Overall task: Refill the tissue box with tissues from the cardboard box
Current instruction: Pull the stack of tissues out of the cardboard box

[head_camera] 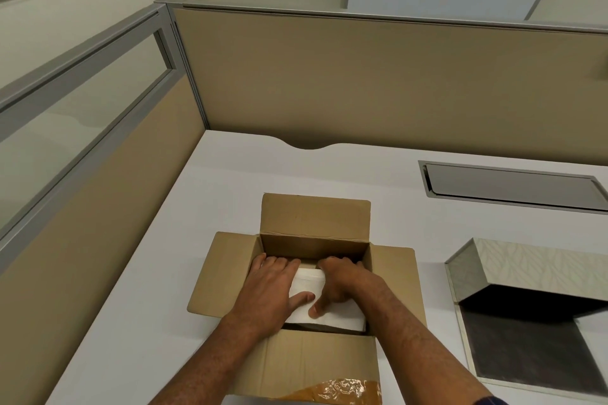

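Observation:
An open brown cardboard box (316, 227) stands on the white desk with all its flaps spread out. Inside lies a white stack of tissues (342, 316). My left hand (273, 289) rests on the stack's left part, thumb on top and fingers curled over its far edge. My right hand (342, 279) grips the stack's right part, with its thumb pressed down on the paper. Both hands are inside the box. To the right stands the tissue box (526, 268), a pale patterned case with its lid raised and a dark, open inside.
Beige cubicle partitions (362, 82) close the desk at the back and the left. A grey cable hatch (513, 186) is set into the white desk (158, 306) at the back right. Brown tape (342, 390) sticks to the near flap.

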A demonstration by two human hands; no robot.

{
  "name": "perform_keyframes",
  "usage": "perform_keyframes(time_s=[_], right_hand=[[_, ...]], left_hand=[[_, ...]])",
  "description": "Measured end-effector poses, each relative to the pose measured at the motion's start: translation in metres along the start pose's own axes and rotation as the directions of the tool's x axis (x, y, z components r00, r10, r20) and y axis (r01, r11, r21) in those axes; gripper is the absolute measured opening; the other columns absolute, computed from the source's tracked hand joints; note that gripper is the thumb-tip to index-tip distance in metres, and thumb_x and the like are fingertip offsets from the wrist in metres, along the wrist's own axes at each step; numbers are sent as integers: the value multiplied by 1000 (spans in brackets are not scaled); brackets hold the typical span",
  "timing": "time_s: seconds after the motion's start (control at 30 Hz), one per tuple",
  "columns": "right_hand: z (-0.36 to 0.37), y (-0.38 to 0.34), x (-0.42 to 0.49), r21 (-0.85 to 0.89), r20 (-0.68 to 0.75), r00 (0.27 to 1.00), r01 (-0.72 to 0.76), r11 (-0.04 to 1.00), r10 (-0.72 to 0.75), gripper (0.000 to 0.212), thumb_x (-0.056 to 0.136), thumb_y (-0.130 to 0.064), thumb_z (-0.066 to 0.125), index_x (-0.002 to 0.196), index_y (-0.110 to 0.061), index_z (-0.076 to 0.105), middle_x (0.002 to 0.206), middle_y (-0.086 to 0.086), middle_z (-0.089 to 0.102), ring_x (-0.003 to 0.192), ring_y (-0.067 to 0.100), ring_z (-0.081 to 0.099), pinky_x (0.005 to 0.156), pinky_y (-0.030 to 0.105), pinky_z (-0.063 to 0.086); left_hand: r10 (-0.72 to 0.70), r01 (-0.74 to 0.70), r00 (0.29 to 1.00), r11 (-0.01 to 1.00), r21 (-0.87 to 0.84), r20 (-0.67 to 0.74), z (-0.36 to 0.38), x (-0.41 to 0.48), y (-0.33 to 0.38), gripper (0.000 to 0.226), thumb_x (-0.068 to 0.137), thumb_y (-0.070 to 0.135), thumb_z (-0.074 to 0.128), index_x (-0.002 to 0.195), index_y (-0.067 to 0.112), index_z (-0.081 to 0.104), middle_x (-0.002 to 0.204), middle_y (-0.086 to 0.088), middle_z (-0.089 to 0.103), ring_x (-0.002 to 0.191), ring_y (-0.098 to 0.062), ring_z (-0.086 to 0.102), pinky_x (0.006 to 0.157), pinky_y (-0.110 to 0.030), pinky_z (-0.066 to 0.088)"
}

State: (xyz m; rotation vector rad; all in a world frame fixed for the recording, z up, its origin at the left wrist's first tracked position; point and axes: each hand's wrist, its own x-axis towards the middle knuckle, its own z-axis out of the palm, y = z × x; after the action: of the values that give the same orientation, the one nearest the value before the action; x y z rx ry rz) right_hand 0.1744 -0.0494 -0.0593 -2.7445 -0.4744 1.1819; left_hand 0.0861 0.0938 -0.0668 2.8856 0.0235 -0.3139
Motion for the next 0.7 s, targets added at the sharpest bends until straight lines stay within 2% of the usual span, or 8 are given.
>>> perform_keyframes(time_s=[0.27, 0.43, 0.57, 0.7], right_hand=[[-4, 1, 8, 51, 55, 998, -28, 998, 25, 83, 65, -43, 89, 134, -18, 49, 136, 6, 56, 122, 30, 54, 107, 45, 45], [-2, 3, 10, 41, 56, 998, -8, 999, 6, 88, 63, -46, 89, 136, -21, 46, 139, 5, 53, 126, 30, 51, 110, 48, 42], [-2, 2, 10, 32, 71, 997, 19, 999, -21, 89, 64, -45, 89, 137, -21, 44, 140, 5, 53, 127, 30, 51, 113, 51, 39], [-1, 6, 9, 46, 62, 997, 41, 998, -43, 87, 62, -44, 90, 134, -23, 45, 137, 5, 55, 124, 29, 54, 111, 49, 41]], left_hand=[[-10, 10, 999, 1000, -21, -33, 1, 0, 1, 73, 92, 72, 35, 150, 28, 36, 153, 5, 46, 142, -14, 37, 123, -34, 14], [-24, 24, 1000, 1000, -13, -19, 1, 2, 0, 77, 88, 76, 34, 148, 28, 39, 153, 5, 48, 141, -14, 39, 123, -34, 16], [11, -13, 998, 999, 42, 68, -5, 8, -3, 82, 85, 78, 40, 148, 26, 38, 152, 2, 49, 139, -18, 43, 121, -35, 23], [59, -74, 974, 995, 65, 219, -14, 16, -9, 89, 77, 77, 57, 148, 26, 38, 151, 0, 51, 135, -22, 48, 116, -37, 32]])
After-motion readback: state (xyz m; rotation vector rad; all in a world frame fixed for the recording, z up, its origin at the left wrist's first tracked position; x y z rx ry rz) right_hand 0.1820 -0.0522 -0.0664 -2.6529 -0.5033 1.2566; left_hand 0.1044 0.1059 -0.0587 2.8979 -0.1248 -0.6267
